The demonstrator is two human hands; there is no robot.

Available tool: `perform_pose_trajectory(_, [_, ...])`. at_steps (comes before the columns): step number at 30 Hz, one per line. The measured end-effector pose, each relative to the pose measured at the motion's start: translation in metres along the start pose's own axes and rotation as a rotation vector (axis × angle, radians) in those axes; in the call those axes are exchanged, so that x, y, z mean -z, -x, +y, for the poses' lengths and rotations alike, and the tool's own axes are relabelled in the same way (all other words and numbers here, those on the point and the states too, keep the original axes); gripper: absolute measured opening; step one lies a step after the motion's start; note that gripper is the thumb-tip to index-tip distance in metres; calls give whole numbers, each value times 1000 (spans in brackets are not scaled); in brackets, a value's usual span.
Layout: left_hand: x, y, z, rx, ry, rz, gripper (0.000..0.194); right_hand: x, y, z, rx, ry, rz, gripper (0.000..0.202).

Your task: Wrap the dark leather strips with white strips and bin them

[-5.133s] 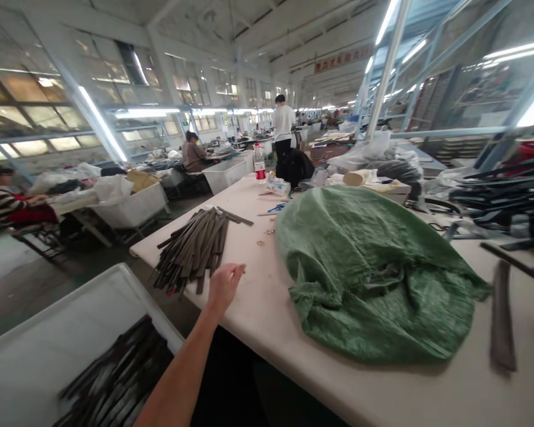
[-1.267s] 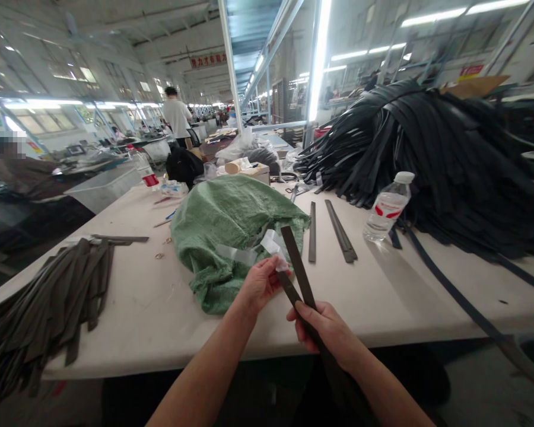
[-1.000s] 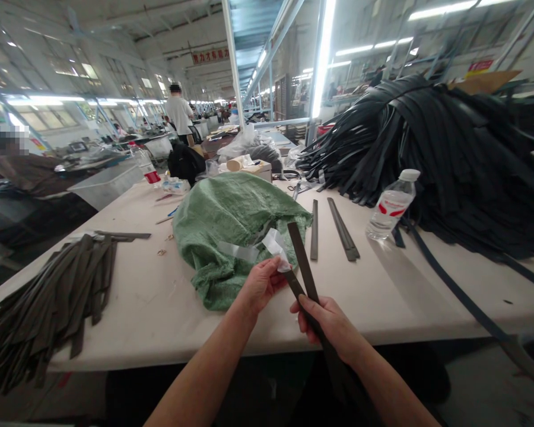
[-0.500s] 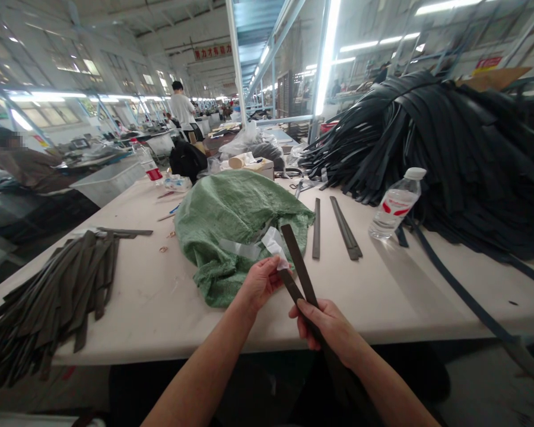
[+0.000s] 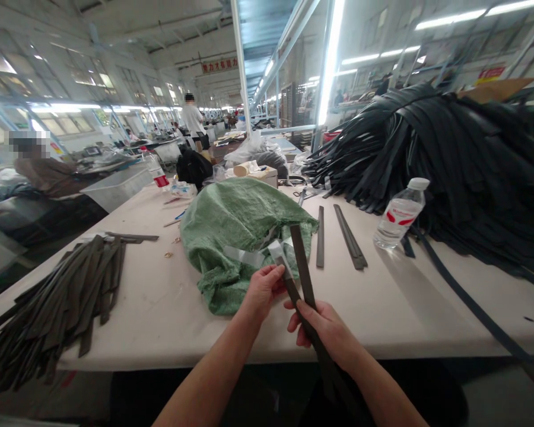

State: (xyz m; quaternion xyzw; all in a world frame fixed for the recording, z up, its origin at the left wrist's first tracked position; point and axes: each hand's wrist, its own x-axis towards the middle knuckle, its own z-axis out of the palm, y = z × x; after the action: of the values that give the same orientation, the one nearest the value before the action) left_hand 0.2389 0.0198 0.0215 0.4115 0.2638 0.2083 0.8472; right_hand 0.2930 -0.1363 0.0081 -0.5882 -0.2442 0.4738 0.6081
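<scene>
Pale table (image 5: 160, 332) in a long, tube-lit workshop

Low over its near edge, the left hand (image 5: 266, 289) is pinching the whitish film (image 5: 279, 256) against one of the two dark strips (image 5: 303, 270), thumb and forefinger pressed together. The right hand (image 5: 323, 326) is closing round both strips lower down, where they are crossing, their tips spreading apart in front of the green sack (image 5: 244, 216). A loose brown pile (image 5: 71, 296) is lying to the left; a water bottle (image 5: 400, 216) is standing to the right. Compared with the previous frame, the film is now lying flatter along the strip, less bunched at the fingertips.
</scene>
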Motion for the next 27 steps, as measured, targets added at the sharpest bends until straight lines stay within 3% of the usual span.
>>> perform_pose_trajectory(3, [4,-1,10,-42,17,60,42,5,15,13,3,131,17,54])
perform_pose_trajectory(5, [4,6,4,-29,-15,42,40,7,19,16,22,204,62,54])
perform_pose_trajectory(9, [-5,31,-20,34,-129,-196,31,7,13,0,145,278,142,53])
perform_pose_trajectory(11, [-8,38,-19,12,-111,-235,31,4,10,-6,177,287,128,52])
perform_pose_trajectory(16, [-3,37,11,-200,23,15,41,-10,11,6,118,241,2,51])
perform_pose_trajectory(18, [-2,44,5,-180,-18,7,38,-15,9,9,151,243,14,51])
perform_pose_trajectory(22, [-1,63,-17,-79,-101,-123,36,-20,9,5,231,275,22,49])
perform_pose_trajectory(27, [11,62,12,-274,57,59,40,-25,19,16,201,393,-71,47])
